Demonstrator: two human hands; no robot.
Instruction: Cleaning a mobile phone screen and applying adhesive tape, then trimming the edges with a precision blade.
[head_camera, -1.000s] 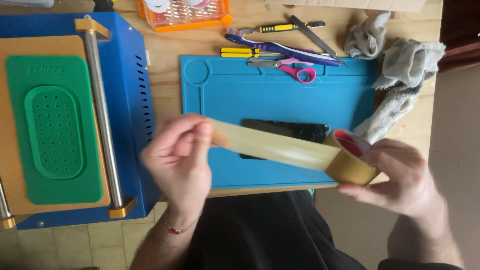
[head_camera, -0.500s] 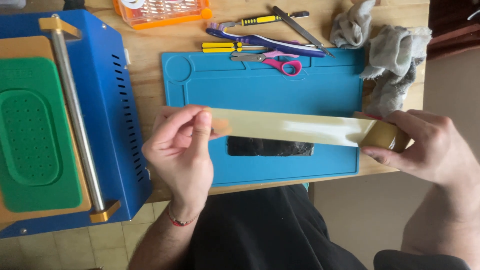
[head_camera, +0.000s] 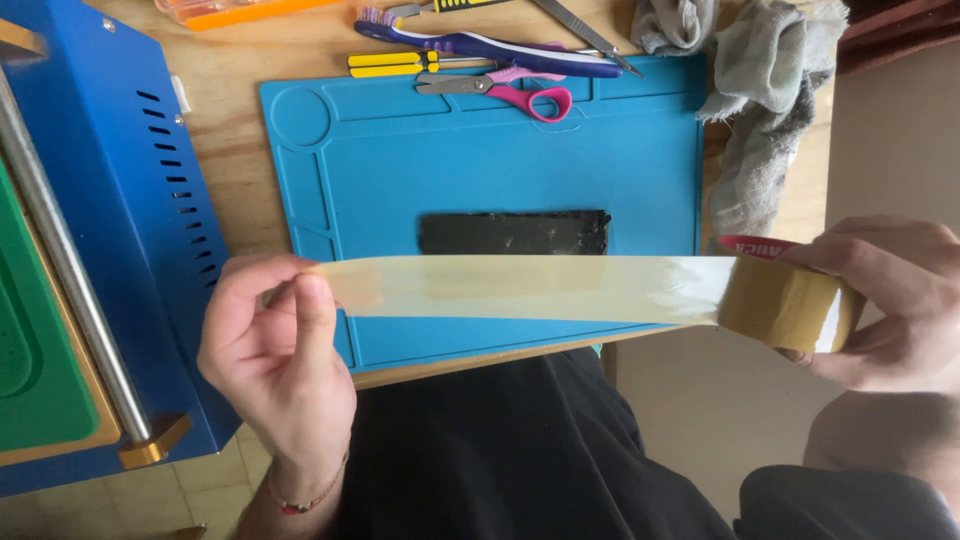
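Brown tape roll (head_camera: 790, 300) sits in the right hand (head_camera: 890, 300), grip wrapped round it, fingers curled over the top and thumb side below, roll at far right of frame, off the surface edge, above the lap. Pulled strip (head_camera: 530, 288) runs level from the roll leftward to the left hand (head_camera: 270, 350); left grip pinches the free end, thumb (head_camera: 315, 310) pressed over it against the fingers. Strip is taut, translucent yellowish, glossy, hanging in the air between both grips, not touching anything below as far as can be told. Under it, blue mat (head_camera: 480, 170) lies on the wooden surface (head_camera: 240, 110); a dark phone (head_camera: 515, 232) lies flat on the mat, just beyond the strip's far edge, roughly midway between the two hands. Pink scissors (head_camera: 520, 95) rest on the mat's top edge, yellow screwdriver (head_camera: 390, 64) and a purple-handled brush (head_camera: 500, 45) just past it. Grey rags (head_camera: 760, 90) bunched at the mat's right corner. Blue machine (head_camera: 110, 230) with a metal bar stands left of the mat, close beside the left hand. Thin bracelet (head_camera: 305, 497) on the left wrist.
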